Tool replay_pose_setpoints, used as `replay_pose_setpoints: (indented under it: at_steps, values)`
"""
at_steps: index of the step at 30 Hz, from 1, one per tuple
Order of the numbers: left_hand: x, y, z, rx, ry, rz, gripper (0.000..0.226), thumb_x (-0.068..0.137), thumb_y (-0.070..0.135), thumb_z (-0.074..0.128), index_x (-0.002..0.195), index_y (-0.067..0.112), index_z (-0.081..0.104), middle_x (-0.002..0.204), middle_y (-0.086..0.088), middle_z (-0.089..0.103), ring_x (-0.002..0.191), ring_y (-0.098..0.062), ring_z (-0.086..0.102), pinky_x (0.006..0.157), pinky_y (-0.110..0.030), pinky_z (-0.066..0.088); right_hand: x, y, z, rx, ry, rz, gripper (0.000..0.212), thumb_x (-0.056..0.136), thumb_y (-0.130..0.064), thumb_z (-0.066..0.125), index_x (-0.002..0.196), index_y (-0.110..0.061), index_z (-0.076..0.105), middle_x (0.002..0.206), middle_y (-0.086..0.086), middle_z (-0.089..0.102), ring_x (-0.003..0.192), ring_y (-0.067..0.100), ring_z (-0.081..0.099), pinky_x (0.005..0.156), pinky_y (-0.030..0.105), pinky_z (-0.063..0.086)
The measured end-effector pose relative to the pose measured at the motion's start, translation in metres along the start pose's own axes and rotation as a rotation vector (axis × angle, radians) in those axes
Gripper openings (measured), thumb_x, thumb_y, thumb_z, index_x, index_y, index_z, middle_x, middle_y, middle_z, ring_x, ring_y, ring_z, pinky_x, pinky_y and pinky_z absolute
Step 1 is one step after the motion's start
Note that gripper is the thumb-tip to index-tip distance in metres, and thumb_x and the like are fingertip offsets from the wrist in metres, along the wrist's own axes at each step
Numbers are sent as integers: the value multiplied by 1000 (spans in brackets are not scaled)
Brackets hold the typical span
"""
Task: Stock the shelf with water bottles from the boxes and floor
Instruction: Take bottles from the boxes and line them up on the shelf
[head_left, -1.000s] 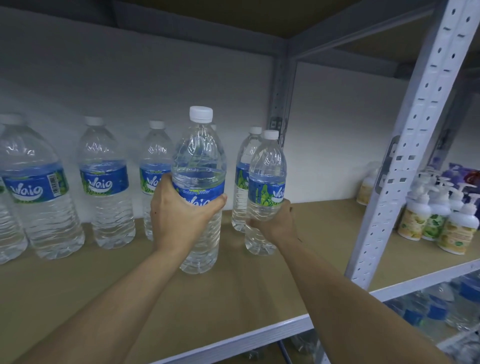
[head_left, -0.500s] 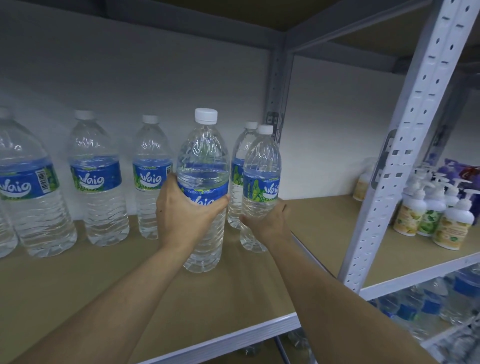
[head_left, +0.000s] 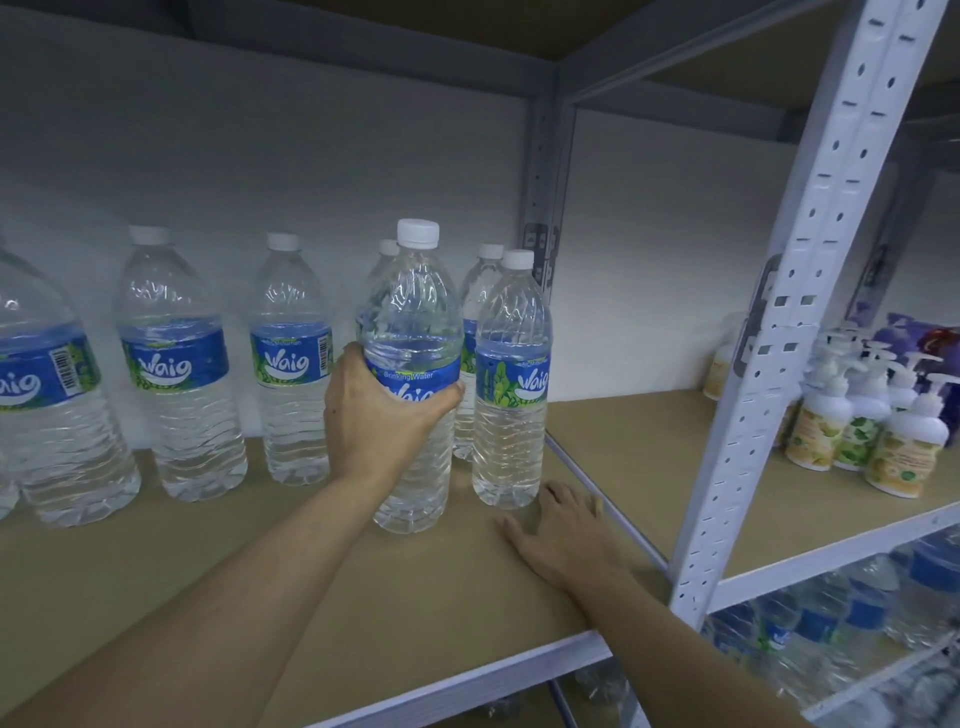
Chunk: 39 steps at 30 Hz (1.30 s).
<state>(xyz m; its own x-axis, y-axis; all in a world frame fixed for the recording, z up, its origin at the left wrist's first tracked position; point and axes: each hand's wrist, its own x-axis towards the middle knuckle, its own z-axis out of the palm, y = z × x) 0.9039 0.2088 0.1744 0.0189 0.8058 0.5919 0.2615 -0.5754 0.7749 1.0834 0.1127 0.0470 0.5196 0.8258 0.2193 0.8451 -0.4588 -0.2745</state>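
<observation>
Clear water-filled bottle (head_left: 411, 306) is gripped by left hand (head_left: 375, 415); right hand (head_left: 560, 540) lies flat.

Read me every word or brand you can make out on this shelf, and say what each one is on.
"Waig": blue labels of the standing water bottles.
"Drinking Water": label of the bottle gripped by the left hand, above a partly covered "Waig".
Too small or blurred: fine print above "Waig", barcode digits, pump bottle labels.

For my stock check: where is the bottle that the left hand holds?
Head view, centre: the held bottle is upright on the shelf, in the left hand, just left of a free bottle.
</observation>
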Motion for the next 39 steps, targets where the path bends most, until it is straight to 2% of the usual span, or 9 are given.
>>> replay_pose_setpoints:
  at_steps: [2, 7, 12, 19, 22, 25, 31, 39]
  values:
    - [4, 0, 6, 8, 0, -6, 77, 51, 52, 85, 112, 20, 51, 106, 3, 60, 102, -16, 56, 88, -34, 48, -1, 0, 2, 8, 24, -5, 73, 89, -71, 37, 140, -20, 44, 140, -4, 47, 135, 17, 38, 120, 46, 16]
    - [9, -5, 20, 2, -28, -18, 82, 53, 55, 85, 119, 23, 49, 111, 5, 56, 103, -12, 51, 86, -29, 43, -1, 0, 2, -8, 38, -8, 74, 88, -73, 35, 140, -20, 44, 140, -4, 47, 135, 17, 38, 120, 43, 15]
    - [10, -24, 31, -2, -26, -82, 87, 49, 57, 84, 120, 21, 49, 109, 4, 57, 103, -15, 57, 88, -38, 52, 0, -1, 2, -11, 39, 0, 74, 88, -72, 36, 139, -19, 45, 139, -3, 48, 134, 18, 39, 120, 45, 16]
    - [16, -40, 33, -11, -134, -115, 95, 50, 59, 85, 126, 20, 43, 119, 0, 51, 109, -18, 55, 93, -43, 49, -1, -3, 1, -14, 41, 16, 70, 89, -70, 37, 138, -21, 46, 140, -5, 48, 135, 16, 38, 120, 46, 13]
    - [11, -47, 30, -3, -205, -67, 96, 49, 48, 91, 128, 22, 43, 119, 2, 49, 100, -9, 50, 89, -31, 45, -2, -5, -1, -6, 28, 22, 70, 90, -70, 36, 139, -21, 45, 141, -5, 48, 136, 16, 37, 121, 46, 11]
    - [9, -52, 28, 29, -221, -21, 97, 46, 43, 93, 128, 23, 46, 118, 3, 50, 100, -5, 46, 88, -24, 39, -2, -5, -2, -9, 19, 33, 66, 92, -65, 35, 140, -20, 45, 141, -4, 48, 137, 17, 39, 122, 49, 6]
    - [9, -60, 28, -23, -252, -72, 97, 43, 48, 92, 126, 33, 44, 118, 8, 59, 106, -10, 58, 91, -29, 47, -3, -6, -3, 5, 28, 45, 65, 96, -63, 30, 139, -18, 49, 141, -5, 50, 136, 15, 40, 121, 51, 4]
    - [4, -55, 24, -54, -306, -122, 100, 54, 39, 92, 136, 31, 35, 112, 16, 55, 108, -10, 54, 96, -26, 42, -3, -6, -1, 15, 40, 27, 62, 95, -61, 33, 136, -19, 50, 139, -4, 51, 135, 15, 40, 121, 52, 2]
